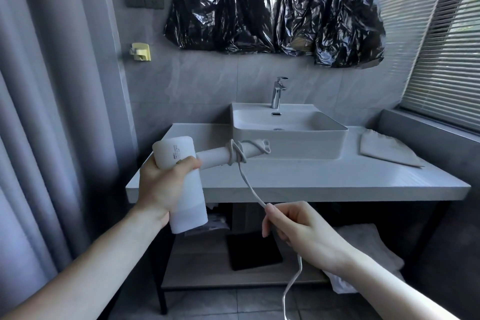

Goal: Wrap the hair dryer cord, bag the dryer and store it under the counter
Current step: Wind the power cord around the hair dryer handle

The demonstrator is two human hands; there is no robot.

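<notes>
My left hand (pixel 163 184) grips the barrel of a white hair dryer (pixel 181 205), held in front of the counter's left end with its handle pointing right. A few turns of the white cord (pixel 249 182) circle that handle, and the cord then runs down to my right hand (pixel 298 231), which pinches it. Below my right hand the cord hangs toward the floor. A pale cloth bag (pixel 387 148) lies flat on the grey counter (pixel 311 184), right of the sink.
A white basin (pixel 324 148) with a chrome tap (pixel 278 93) sits on the counter. Under the counter a wooden shelf (pixel 202 265) holds a black flat item (pixel 254 252) and white towels (pixel 368 247). Curtain at left, window blinds at right, black plastic on the wall.
</notes>
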